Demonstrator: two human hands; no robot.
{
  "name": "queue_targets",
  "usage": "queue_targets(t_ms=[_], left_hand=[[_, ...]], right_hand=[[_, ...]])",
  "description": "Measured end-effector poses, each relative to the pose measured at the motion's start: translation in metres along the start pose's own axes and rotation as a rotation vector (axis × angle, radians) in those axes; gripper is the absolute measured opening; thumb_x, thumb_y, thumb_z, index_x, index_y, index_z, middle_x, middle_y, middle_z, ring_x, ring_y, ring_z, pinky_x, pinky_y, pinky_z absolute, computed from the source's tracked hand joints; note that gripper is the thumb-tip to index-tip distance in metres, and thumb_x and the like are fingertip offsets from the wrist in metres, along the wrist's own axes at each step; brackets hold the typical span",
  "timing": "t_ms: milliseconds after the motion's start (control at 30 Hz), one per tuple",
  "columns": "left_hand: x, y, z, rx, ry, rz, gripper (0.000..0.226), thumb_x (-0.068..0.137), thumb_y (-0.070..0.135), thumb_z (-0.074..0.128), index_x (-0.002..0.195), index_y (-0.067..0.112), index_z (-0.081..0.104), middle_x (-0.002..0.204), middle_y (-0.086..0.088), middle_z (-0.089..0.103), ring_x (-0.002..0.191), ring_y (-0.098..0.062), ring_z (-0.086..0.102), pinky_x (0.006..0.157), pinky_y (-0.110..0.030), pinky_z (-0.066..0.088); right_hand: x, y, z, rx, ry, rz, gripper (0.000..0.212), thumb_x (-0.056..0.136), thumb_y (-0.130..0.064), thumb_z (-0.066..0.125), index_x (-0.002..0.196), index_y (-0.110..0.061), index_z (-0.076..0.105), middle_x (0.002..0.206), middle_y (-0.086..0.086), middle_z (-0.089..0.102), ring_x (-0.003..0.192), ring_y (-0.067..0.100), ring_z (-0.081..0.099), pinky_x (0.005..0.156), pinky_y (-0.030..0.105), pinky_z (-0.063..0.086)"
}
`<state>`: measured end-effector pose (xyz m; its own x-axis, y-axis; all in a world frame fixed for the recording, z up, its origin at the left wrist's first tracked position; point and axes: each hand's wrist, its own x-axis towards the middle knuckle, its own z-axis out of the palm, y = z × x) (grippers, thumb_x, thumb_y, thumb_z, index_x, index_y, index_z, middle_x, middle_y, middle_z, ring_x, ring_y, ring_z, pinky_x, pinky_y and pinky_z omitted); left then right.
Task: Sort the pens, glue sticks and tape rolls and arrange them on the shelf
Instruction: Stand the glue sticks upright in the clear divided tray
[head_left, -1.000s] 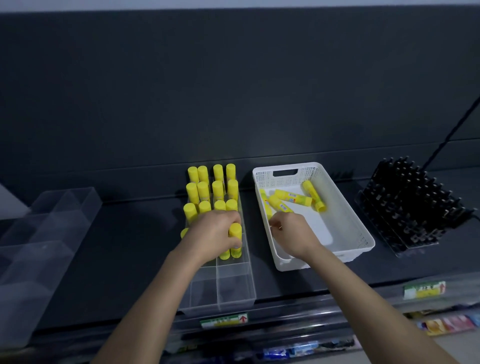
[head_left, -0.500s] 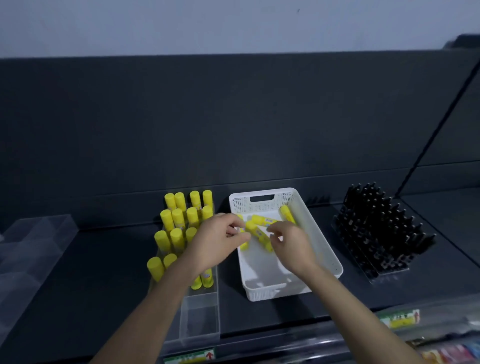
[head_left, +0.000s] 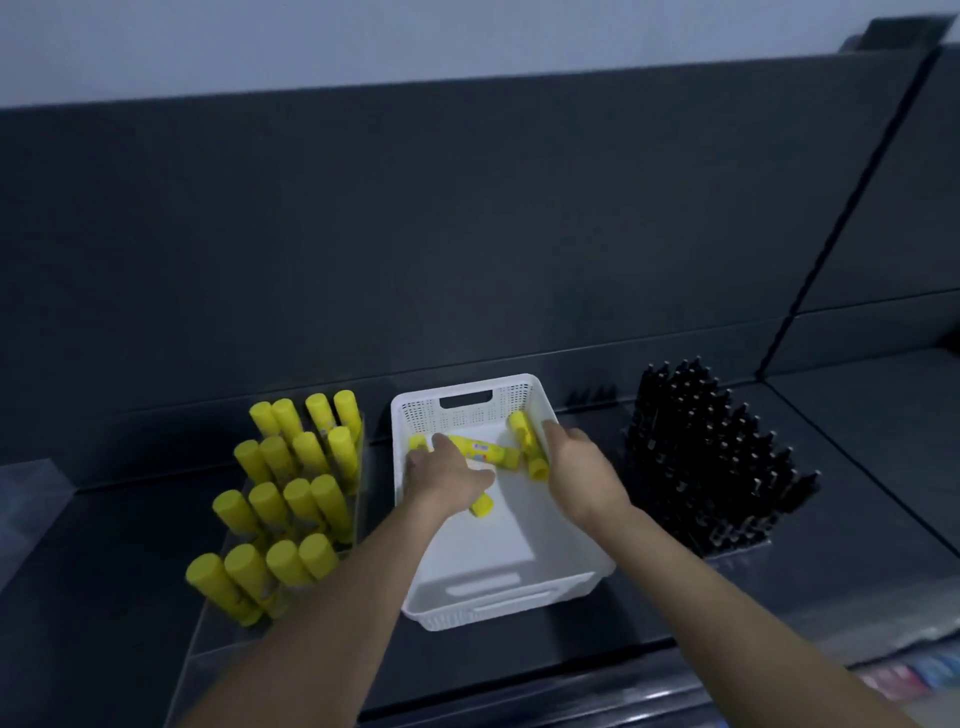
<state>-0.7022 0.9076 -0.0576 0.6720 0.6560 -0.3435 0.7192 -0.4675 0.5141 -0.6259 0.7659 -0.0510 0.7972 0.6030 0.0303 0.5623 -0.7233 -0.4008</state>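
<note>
Yellow glue sticks (head_left: 291, 499) are racked left of the white basket (head_left: 519, 587); some are left inside. Left hand (head_left: 447, 473), right hand (head_left: 582, 467): grip undetermined.

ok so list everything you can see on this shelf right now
upright glue sticks: 16, yellow, standing in four rows in the clear organiser
loose glue sticks: at least four, yellow, lying at the back of the basket, partly hidden by the hands
basket: 1, white, middle of the shelf
clear organiser: 1, transparent, left of the basket
pens: many, black, upright in a block right of the basket
shelf: 1, dark grey, under everything
left hand: 1, in the basket over the loose sticks, grip unclear
right hand: 1, in the basket beside the stick along its right wall, grip unclear
</note>
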Motion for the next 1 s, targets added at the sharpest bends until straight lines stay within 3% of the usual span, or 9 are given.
queue_targets(t_ms=[67, 200, 333, 467, 600, 667, 767, 900, 1000], left_hand=[[0.003, 0.002, 0.015, 0.092, 0.016, -0.067, 0.077, 0.079, 0.041, 0.065, 0.138, 0.009, 0.028, 0.138, -0.022, 0.035, 0.128, -0.036, 0.039, 0.102, -0.039, 0.04], [0.005, 0.0, 0.033, 0.205, 0.133, -0.038, 0.066, 0.08, 0.023, 0.06, 0.137, 0.012, 0.028, 0.13, -0.015, 0.043, 0.121, -0.036, 0.039, 0.098, -0.038, 0.039], [0.007, 0.002, 0.029, 0.246, 0.119, -0.04, 0.061, 0.084, 0.018, 0.053, 0.138, 0.011, 0.024, 0.128, -0.015, 0.043, 0.111, -0.034, 0.052, 0.078, -0.033, 0.041], [0.003, 0.004, 0.015, -0.107, 0.092, -0.086, 0.034, 0.083, 0.018, 0.051, 0.114, 0.012, 0.039, 0.11, -0.011, 0.058, 0.096, -0.031, 0.058, 0.07, -0.031, 0.044], [-0.008, 0.006, -0.007, -0.4, 0.171, 0.062, 0.029, 0.08, 0.018, 0.058, 0.105, 0.016, 0.044, 0.081, 0.003, 0.053, 0.07, -0.018, 0.052, 0.052, -0.027, 0.035], [-0.012, 0.005, -0.019, -0.526, 0.183, 0.103, 0.029, 0.075, 0.017, 0.059, 0.101, 0.017, 0.047, 0.075, 0.003, 0.051, 0.065, -0.017, 0.05, 0.052, -0.027, 0.034], [-0.018, -0.001, -0.035, -0.891, 0.131, 0.038, 0.019, 0.075, 0.01, 0.056, 0.091, 0.019, 0.051, 0.073, 0.001, 0.049, 0.06, -0.017, 0.049, 0.054, -0.024, 0.039], [-0.025, -0.018, -0.051, -1.061, 0.092, 0.01, 0.016, 0.084, 0.003, 0.056, 0.097, 0.011, 0.058, 0.079, -0.002, 0.057, 0.064, -0.014, 0.058, 0.057, -0.024, 0.049], [-0.031, -0.029, -0.058, -1.167, 0.062, 0.011, 0.015, 0.086, 0.005, 0.059, 0.099, 0.012, 0.059, 0.088, -0.003, 0.065, 0.068, -0.014, 0.064, 0.061, -0.026, 0.054]], right_hand=[[-0.002, 0.001, 0.002, -0.025, -0.001, 0.0, 0.042, 0.085, 0.005, 0.036, 0.124, -0.01, 0.04, 0.109, 0.016, 0.049, 0.09, 0.039, 0.06, 0.07, 0.034, 0.043], [0.0, 0.003, 0.005, -0.054, 0.006, 0.002, 0.045, 0.085, 0.009, 0.036, 0.126, -0.01, 0.038, 0.112, 0.015, 0.049, 0.09, 0.037, 0.061, 0.068, 0.033, 0.043], [0.0, 0.005, 0.005, -0.065, -0.01, 0.004, 0.043, 0.085, 0.009, 0.035, 0.124, -0.009, 0.04, 0.112, 0.015, 0.049, 0.091, 0.037, 0.06, 0.07, 0.035, 0.046], [-0.003, 0.003, 0.001, -0.091, 0.059, -0.013, 0.039, 0.083, 0.005, 0.039, 0.118, -0.009, 0.048, 0.114, 0.013, 0.051, 0.102, 0.034, 0.051, 0.083, 0.035, 0.042], [-0.001, -0.004, -0.001, -0.111, 0.254, -0.234, 0.021, 0.081, 0.001, 0.054, 0.101, -0.003, 0.061, 0.119, 0.017, 0.054, 0.112, 0.036, 0.049, 0.093, 0.035, 0.04], [0.007, -0.015, 0.003, -0.009, 0.132, -0.219, 0.016, 0.089, -0.006, 0.05, 0.102, -0.008, 0.058, 0.122, 0.013, 0.05, 0.113, 0.032, 0.048, 0.09, 0.032, 0.042], [0.036, -0.028, 0.016, -0.045, -0.03, -0.081, 0.012, 0.095, -0.02, 0.045, 0.093, -0.009, 0.052, 0.11, 0.014, 0.055, 0.093, 0.03, 0.053, 0.069, 0.029, 0.039], [0.065, -0.039, 0.035, -0.151, -0.189, 0.092, 0.03, 0.093, -0.014, 0.04, 0.121, -0.006, 0.046, 0.122, 0.018, 0.053, 0.111, 0.036, 0.053, 0.08, 0.034, 0.043], [0.073, -0.045, 0.049, -0.199, -0.228, 0.105, 0.038, 0.089, -0.008, 0.037, 0.127, -0.009, 0.04, 0.123, 0.017, 0.052, 0.113, 0.038, 0.051, 0.088, 0.038, 0.043]])
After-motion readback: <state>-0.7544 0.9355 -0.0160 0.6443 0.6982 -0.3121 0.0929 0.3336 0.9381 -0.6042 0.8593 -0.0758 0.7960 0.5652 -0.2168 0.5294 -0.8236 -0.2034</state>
